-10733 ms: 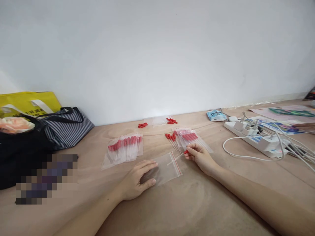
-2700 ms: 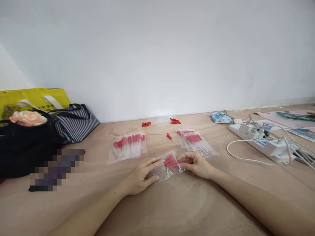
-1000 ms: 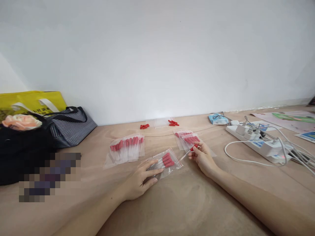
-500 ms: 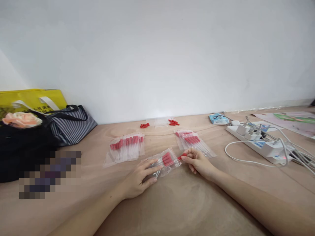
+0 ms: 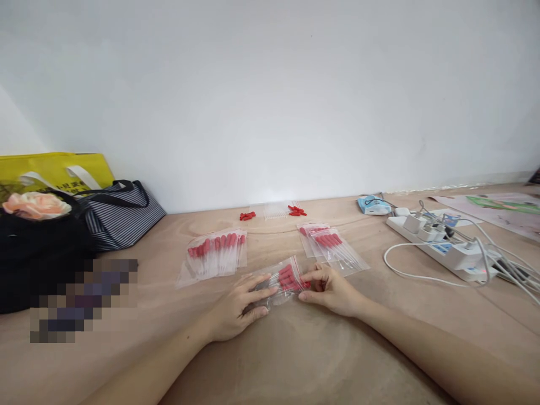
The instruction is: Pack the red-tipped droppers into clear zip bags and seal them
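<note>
A clear zip bag (image 5: 276, 297) lies before me, holding several thin pale sticks with thick red ends (image 5: 286, 275). My left hand (image 5: 242, 304) grips the bag's near-left part, fingers on top and thumb along its lower side. At the bag's right-hand mouth, my right hand (image 5: 327, 289) has its index finger and thumb around a small red piece (image 5: 307, 286). Part of that piece is covered by the fingers and the bag's plastic. Filled bags of red-ended sticks rest beyond my hands, one group to the left (image 5: 215, 253) and another to the right (image 5: 331, 242).
Small red pieces sit in two piles (image 5: 247, 216) (image 5: 297, 211) near the wall, with clear plastic between them. To the right are a white power strip (image 5: 439, 247) with cables and a blue mask (image 5: 374, 205). A striped bag (image 5: 122, 216) and a black bag (image 5: 42, 253) stand left.
My right hand has moved left to the bag's mouth, taking the red piece from outside to the opening. The left hand stays on the bag.
</note>
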Demonstrator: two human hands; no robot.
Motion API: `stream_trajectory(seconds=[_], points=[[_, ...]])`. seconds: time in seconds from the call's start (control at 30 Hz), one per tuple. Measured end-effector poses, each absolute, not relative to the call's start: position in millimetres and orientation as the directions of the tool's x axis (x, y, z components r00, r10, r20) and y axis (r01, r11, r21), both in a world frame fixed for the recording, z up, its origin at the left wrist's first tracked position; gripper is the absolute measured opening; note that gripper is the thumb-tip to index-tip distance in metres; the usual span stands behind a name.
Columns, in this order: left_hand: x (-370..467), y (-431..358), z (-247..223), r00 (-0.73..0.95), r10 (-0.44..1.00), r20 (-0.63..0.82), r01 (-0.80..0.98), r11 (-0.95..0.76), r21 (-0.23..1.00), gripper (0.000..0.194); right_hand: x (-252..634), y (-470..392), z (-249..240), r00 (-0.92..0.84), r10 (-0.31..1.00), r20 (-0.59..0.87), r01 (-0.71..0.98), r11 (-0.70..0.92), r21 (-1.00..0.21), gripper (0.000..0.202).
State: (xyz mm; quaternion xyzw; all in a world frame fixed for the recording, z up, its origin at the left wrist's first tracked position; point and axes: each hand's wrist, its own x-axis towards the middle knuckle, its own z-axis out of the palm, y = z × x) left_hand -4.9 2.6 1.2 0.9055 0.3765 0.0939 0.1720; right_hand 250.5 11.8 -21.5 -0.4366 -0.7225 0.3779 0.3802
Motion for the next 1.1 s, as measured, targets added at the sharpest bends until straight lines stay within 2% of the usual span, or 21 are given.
stream_trajectory(seconds=[0.13,0.3,0.4,0.5,0.73,0.97,1.1], points=[[-5,3,1,0.7,0.712,0.052,0.648,-0.665,0.37,0.04,247,11,-29,-0.198,0.956,0.216,0.334,0.273,-0.902,0.016],[-6,3,-3,0.681,0.728,0.077,0.654,-0.651,0.386,0.042,244,9,-27,-0.122,0.992,0.007,0.203,0.032,-0.979,0.021],[-7,3,-7,0.675,0.726,0.132,0.639,-0.664,0.388,0.039,244,8,-21,-0.096,0.994,-0.06,0.157,-0.044,-0.987,0.023],[-8,3,-7,0.687,0.709,0.16,0.612,-0.683,0.399,0.038,244,8,-16,-0.053,0.996,-0.07,0.131,-0.063,-0.989,0.023],[-6,3,-3,0.686,0.719,0.106,0.62,-0.656,0.43,0.04,241,9,-15,0.017,0.998,-0.058,0.095,-0.06,-0.994,0.022],[-9,3,-6,0.682,0.726,0.09,0.637,-0.649,0.416,0.043,245,11,-15,0.012,1.0,0.012,0.144,0.01,-0.99,0.022],[-8,3,-6,0.684,0.725,0.083,0.642,-0.651,0.405,0.048,246,11,-18,-0.059,0.997,-0.041,0.188,-0.029,-0.982,0.026]])
